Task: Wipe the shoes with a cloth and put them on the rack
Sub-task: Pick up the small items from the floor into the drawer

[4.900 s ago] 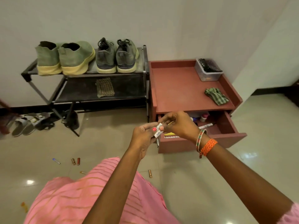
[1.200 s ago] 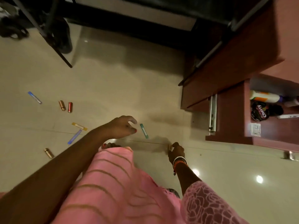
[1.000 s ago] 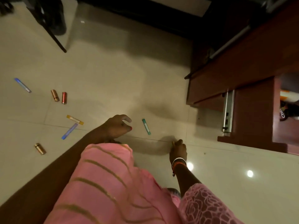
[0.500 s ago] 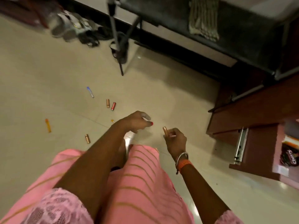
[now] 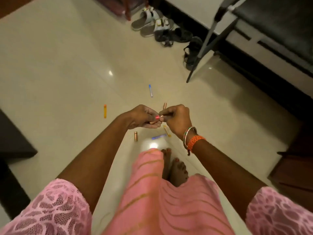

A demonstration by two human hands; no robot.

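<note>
- Since approx. half a sec. ago the view has been lifted: the black metal shoe rack (image 5: 277,22) is now pushed to the upper-right corner, and both hands have been brought together at mid-frame.
- Glossy cream tiled floor (image 5: 59,73): small items are left scattered on it, i.e. a blue-capped pen-like stick (image 5: 150,90), an orange flat strip (image 5: 105,111), a copper cylinder (image 5: 135,136) and a blue strip (image 5: 158,137), prob. awaiting pick-up.
- Task's things: pale strapped sandals (image 5: 150,21) and dark sandals (image 5: 174,37) are seen on the floor just beside the rack's leg, not on a shelf; no cloth is in view.
- Left hand (image 5: 144,118): fingers curled narrowly, a small copper-coloured cylindrical battery-like piece (image 5: 156,119) pinched between thumb and fingertips.
- Right hand (image 5: 177,119): fingers curled round something small, touching the same piece at its end; it appears to be handed over or joined. Which exactly can't be told.
</note>
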